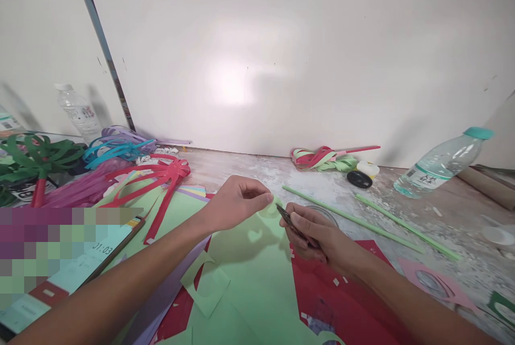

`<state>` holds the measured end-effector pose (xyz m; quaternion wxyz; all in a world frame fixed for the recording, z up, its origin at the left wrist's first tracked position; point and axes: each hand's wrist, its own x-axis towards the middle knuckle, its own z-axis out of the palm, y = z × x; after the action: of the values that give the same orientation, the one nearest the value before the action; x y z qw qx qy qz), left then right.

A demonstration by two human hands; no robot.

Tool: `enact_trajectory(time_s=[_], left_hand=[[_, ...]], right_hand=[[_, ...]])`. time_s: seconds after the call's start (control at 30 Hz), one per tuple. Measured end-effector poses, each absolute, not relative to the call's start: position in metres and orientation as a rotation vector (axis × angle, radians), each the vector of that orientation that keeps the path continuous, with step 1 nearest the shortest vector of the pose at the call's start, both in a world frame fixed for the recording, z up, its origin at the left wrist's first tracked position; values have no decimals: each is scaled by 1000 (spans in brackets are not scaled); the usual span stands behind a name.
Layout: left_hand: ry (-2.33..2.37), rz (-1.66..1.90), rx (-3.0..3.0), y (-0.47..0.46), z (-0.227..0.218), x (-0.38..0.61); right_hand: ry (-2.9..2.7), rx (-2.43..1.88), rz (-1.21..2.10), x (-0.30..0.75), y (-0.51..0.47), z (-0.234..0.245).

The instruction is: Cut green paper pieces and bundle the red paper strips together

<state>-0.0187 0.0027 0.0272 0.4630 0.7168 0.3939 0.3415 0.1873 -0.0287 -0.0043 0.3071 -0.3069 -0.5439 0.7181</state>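
My left hand (241,203) pinches the edge of a small light green paper piece (269,208) with a curved outline. Dark scissors (295,226) are in my right hand (311,232), their tips touching the right side of that piece. Below both hands lie light green paper sheets (249,280), with a tiny green scrap (255,235) on top. A green square with a round hole (206,283) rests on the sheets to the left. Red paper (341,291) spreads under my right forearm.
Looped red paper strips (167,173), blue strips (116,149) and a dark green paper shape (40,154) crowd the left, near a phone (100,259). Two green paper sticks (406,227) and a tilted bottle (442,165) occupy the right. A white panel (301,66) stands behind.
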Motion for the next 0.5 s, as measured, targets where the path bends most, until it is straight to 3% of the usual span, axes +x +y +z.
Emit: enact_trajectory(time_s=[0.5], left_hand=[[981, 806, 1769, 1, 29, -19]], right_hand=[[-1421, -800, 1906, 187, -29, -6]])
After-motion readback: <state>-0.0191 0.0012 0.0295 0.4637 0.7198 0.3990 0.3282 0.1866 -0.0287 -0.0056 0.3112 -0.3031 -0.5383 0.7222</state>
